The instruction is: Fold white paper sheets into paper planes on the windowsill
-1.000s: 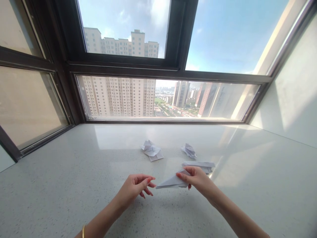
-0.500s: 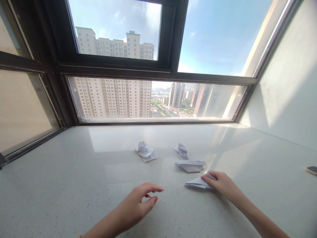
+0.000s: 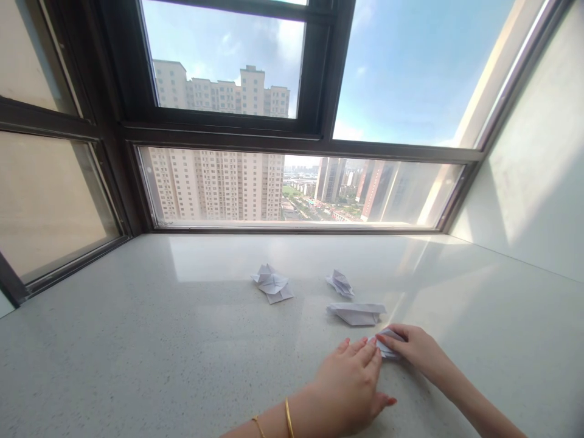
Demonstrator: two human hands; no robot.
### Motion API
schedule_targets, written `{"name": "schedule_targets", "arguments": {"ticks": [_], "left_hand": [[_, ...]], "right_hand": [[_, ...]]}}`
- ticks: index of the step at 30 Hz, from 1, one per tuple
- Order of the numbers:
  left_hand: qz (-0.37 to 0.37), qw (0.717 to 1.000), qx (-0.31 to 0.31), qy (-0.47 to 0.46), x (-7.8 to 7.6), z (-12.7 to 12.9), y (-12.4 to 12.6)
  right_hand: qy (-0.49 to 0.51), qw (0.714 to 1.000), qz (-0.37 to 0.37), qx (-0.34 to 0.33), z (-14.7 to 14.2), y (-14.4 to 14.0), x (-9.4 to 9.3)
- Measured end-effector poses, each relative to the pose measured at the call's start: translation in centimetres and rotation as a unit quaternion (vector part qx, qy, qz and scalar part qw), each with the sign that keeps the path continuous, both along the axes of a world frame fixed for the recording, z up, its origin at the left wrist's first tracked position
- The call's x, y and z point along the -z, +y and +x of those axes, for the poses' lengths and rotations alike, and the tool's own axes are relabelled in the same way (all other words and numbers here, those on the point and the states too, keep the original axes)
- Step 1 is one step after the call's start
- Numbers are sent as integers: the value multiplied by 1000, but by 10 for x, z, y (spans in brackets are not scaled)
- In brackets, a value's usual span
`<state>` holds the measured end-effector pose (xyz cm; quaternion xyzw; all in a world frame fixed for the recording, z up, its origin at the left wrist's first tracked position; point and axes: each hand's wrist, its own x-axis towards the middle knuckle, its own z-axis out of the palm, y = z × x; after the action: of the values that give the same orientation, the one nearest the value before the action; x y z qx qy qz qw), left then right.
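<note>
A folded piece of white paper lies on the pale speckled sill, mostly covered by my hands. My right hand pinches it at its right side, thumb on top. My left hand is laid palm down over its left part, fingers stretched out and thumb apart. Just beyond them rests a long folded paper piece. A small folded paper piece sits farther back, and a wider, many-pointed paper piece stands to the left.
Dark window frames border the sill at the back and left. A white wall rises on the right. Tall buildings show through the glass.
My left hand has moved right, from above the bare sill onto the folded paper, and its fingers have flattened. My right hand keeps its pinch. The view has shifted slightly.
</note>
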<state>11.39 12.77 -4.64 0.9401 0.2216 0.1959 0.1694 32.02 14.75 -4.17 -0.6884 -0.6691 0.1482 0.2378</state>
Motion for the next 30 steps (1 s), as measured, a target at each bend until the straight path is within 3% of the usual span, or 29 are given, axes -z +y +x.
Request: {"name": "schedule_targets", "arguments": {"ticks": [5, 9, 11, 15, 20, 22, 24, 30], "left_hand": [[0, 1000, 4, 23, 15, 4, 5], [18, 998, 35, 38, 14, -1, 9], [18, 998, 42, 38, 12, -2, 11], [16, 998, 46, 37, 10, -2, 14], [21, 999, 38, -3, 1, -2, 11], [31, 999, -6, -21, -5, -9, 15], [46, 994, -95, -27, -12, -23, 27], [69, 954, -290, -32, -19, -88, 86]], "right_hand": [[-38, 999, 17, 9, 2, 1, 3], [-142, 976, 163, 34, -2, -5, 3], [-198, 953, 228, 3, -6, -12, 9], [-256, 931, 241, -99, -15, -25, 34], [-298, 915, 252, -101, -21, -31, 49], [-310, 910, 256, -103, -24, -31, 46], [-325, 902, 264, -104, -26, -30, 40], [-328, 910, 241, -73, -34, -30, 30]]}}
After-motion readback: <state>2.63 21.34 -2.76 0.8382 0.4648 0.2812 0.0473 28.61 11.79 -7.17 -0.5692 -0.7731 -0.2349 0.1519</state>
